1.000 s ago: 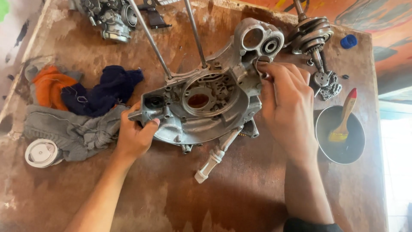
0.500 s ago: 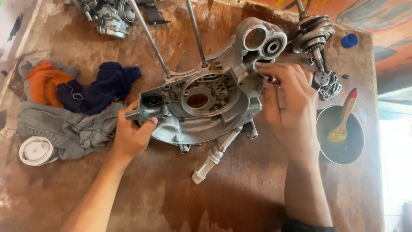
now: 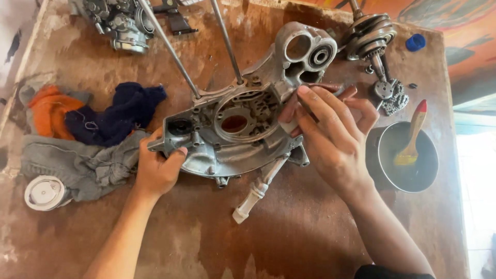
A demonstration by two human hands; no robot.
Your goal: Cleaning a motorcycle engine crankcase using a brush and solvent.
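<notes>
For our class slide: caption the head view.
Left hand steadies a metal engine casing; right hand rests on its edge.

Pretty even daylight here — the bench (image 3: 310,243) is lit softly, with short shadows cast under the hands and the casing (image 3: 232,139). The right edge is blown out to near white, so light seems to be let in from that side. A dull sheen is picked up on the casing and the bowl (image 3: 385,170) rim. Focus is kept sharp in the middle — corners are slightly stretched and softened.
</notes>
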